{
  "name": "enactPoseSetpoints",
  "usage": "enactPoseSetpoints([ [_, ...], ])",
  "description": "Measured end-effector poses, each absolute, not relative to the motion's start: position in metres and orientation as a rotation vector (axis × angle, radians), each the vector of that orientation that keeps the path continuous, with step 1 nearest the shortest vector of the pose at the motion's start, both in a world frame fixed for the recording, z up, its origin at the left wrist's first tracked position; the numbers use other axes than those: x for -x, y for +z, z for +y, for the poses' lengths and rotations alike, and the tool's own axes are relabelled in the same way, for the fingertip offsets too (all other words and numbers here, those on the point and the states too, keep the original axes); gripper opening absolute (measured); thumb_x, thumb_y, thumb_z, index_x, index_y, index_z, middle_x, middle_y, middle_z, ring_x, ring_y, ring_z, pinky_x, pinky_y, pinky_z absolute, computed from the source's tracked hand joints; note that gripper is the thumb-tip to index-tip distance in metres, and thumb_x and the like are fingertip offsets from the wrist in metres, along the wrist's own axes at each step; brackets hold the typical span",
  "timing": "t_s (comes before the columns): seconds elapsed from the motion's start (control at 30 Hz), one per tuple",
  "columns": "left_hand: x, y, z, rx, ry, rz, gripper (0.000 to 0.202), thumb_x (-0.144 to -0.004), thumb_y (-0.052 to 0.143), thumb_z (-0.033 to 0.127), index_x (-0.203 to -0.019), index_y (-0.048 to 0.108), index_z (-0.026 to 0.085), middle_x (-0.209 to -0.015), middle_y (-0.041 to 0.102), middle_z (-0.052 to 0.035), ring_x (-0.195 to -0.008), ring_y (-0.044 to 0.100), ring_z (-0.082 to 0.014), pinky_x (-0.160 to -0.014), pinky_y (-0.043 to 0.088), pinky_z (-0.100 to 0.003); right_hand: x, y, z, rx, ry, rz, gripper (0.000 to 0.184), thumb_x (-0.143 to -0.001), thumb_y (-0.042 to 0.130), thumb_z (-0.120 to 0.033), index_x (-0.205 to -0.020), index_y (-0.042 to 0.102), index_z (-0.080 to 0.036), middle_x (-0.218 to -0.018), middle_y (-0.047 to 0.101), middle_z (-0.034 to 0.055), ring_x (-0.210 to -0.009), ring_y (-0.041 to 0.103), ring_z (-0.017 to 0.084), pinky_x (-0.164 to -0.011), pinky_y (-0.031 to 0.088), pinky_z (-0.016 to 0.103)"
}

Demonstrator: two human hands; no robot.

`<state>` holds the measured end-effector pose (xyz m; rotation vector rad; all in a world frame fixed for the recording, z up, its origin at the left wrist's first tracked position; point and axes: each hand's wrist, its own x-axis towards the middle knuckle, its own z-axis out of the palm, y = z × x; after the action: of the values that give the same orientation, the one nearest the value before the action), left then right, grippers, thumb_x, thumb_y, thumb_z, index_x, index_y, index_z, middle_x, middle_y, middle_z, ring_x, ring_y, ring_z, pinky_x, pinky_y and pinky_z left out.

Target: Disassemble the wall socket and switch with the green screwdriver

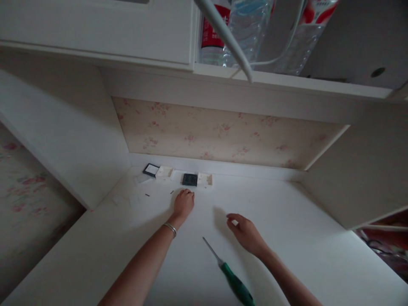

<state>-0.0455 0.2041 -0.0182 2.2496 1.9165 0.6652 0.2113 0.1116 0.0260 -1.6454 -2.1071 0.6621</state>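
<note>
My left hand [184, 202], with a bracelet [171, 229] at the wrist, is closed on the white tabletop. Something small and dark shows at its fingertips, too small to make out. Just beyond them lies a black square module [190, 179] beside an open white plastic housing [205, 179]. My right hand [245, 233] hovers to the right, thumb and forefinger curled into a pinch; whether anything is between them I cannot see. Below and between both hands lies a green-handled screwdriver [236, 284], its shaft pointing up and left.
Left of the module are a dark-framed square piece [151, 170], another white housing [165, 172] and a clear plastic piece [143, 178]. Two small dark screw-like bits [147, 195] lie nearby. An overhead shelf [287, 80] holds plastic bottles [248, 25]; a white rod [226, 36] hangs in front.
</note>
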Motion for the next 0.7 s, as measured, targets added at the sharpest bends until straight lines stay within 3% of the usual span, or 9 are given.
enactPoseSetpoints([
  [0.1,0.046,-0.017,0.208,-2.256,0.732,1.855,0.023,-0.09,0.049,0.016,-0.087,0.071,0.018,-0.095,0.067,-0.0069,-0.095,0.059,-0.0186,-0.088,0.044,-0.029,-0.226,0.026,0.062,1.702,0.787,-2.017,0.041,-0.092,0.039,-0.046,-0.11,0.064,-0.019,-0.104,0.067,0.0079,-0.069,0.063,0.016,-0.069,0.048,0.029],
  [0.2,0.051,-0.013,0.206,-2.24,0.826,1.817,0.024,-0.091,0.047,0.016,-0.089,0.071,0.021,-0.108,0.066,-0.0045,-0.096,0.061,-0.0164,-0.087,0.046,-0.027,-0.228,0.025,0.02,1.736,0.898,-2.044,0.043,-0.091,0.04,-0.05,-0.116,0.061,-0.022,-0.105,0.066,0.0072,-0.071,0.063,0.017,-0.071,0.048,0.029],
  [0.3,0.064,-0.008,0.199,-2.195,0.937,1.814,0.025,-0.091,0.046,0.017,-0.096,0.07,0.022,-0.119,0.063,-0.0046,-0.103,0.06,-0.0168,-0.093,0.045,-0.029,-0.219,0.023,-0.007,1.719,0.952,-2.136,0.043,-0.087,0.049,-0.049,-0.123,0.057,-0.027,-0.116,0.061,0.0067,-0.089,0.064,0.02,-0.079,0.047,0.027],
  [0.37,0.076,-0.005,0.191,-2.149,1.003,1.823,0.024,-0.091,0.047,0.018,-0.098,0.069,0.021,-0.116,0.064,-0.006,-0.101,0.061,-0.0173,-0.092,0.047,-0.03,-0.211,0.023,-0.016,1.703,0.939,-2.185,0.043,-0.086,0.051,-0.046,-0.124,0.056,-0.028,-0.119,0.059,0.0066,-0.097,0.063,0.021,-0.082,0.045,0.026],
  [0.57,0.111,0.0,0.138,-2.044,1.12,1.779,0.021,-0.089,0.048,0.022,-0.093,0.068,0.019,-0.095,0.069,-0.0041,-0.083,0.065,-0.0147,-0.078,0.053,-0.025,-0.184,0.025,-0.015,1.683,0.887,-2.172,0.04,-0.09,0.045,-0.041,-0.126,0.053,-0.025,-0.115,0.062,0.0071,-0.095,0.063,0.019,-0.083,0.044,0.025],
  [0.7,0.121,0.0,0.082,-1.887,1.136,1.695,0.023,-0.089,0.047,0.03,-0.092,0.068,0.02,-0.092,0.069,-0.003,-0.079,0.065,-0.0145,-0.073,0.053,-0.024,-0.162,0.022,-0.004,1.64,0.848,-2.149,0.042,-0.09,0.047,-0.038,-0.129,0.051,-0.023,-0.113,0.063,0.0071,-0.094,0.063,0.019,-0.084,0.044,0.025],
])
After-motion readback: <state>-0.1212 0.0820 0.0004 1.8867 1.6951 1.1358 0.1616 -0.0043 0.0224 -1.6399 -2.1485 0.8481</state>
